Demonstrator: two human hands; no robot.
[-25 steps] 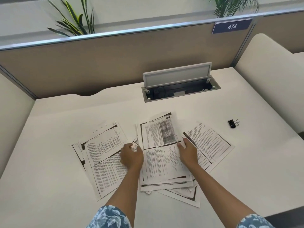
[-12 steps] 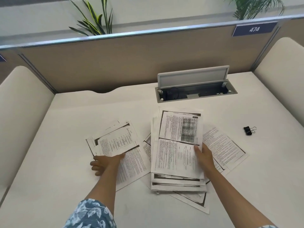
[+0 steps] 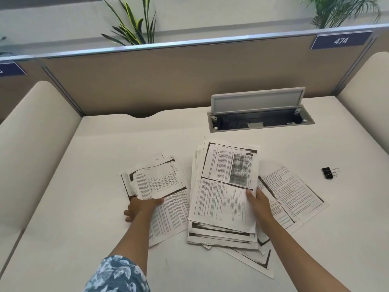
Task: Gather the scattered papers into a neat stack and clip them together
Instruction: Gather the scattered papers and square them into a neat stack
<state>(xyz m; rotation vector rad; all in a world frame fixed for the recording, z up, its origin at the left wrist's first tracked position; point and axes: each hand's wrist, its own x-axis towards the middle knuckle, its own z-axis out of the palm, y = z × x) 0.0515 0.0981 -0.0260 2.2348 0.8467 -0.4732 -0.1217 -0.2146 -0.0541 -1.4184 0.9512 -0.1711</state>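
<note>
Printed papers lie in three groups on the white desk point(image 3: 94, 165). A rough middle stack point(image 3: 223, 199) holds several sheets, with corners sticking out below. My right hand point(image 3: 260, 204) grips its right edge, thumb on the top sheet. A left pile point(image 3: 166, 199) has its top sheet curled up, and my left hand point(image 3: 140, 207) pinches that sheet's near edge. To the right lie loose sheets point(image 3: 294, 197), partly under the stack. A black binder clip point(image 3: 328, 172) sits alone at the far right.
An open cable box point(image 3: 261, 118) with a raised grey lid is set in the desk behind the papers. A tan partition point(image 3: 168, 76) closes the back, with padded cream side panels at left and right. Plants stand behind the partition.
My left hand moved left off the middle stack to the left pile and lifted its top sheet. My right hand squared the middle stack. The camera view shifted left.
</note>
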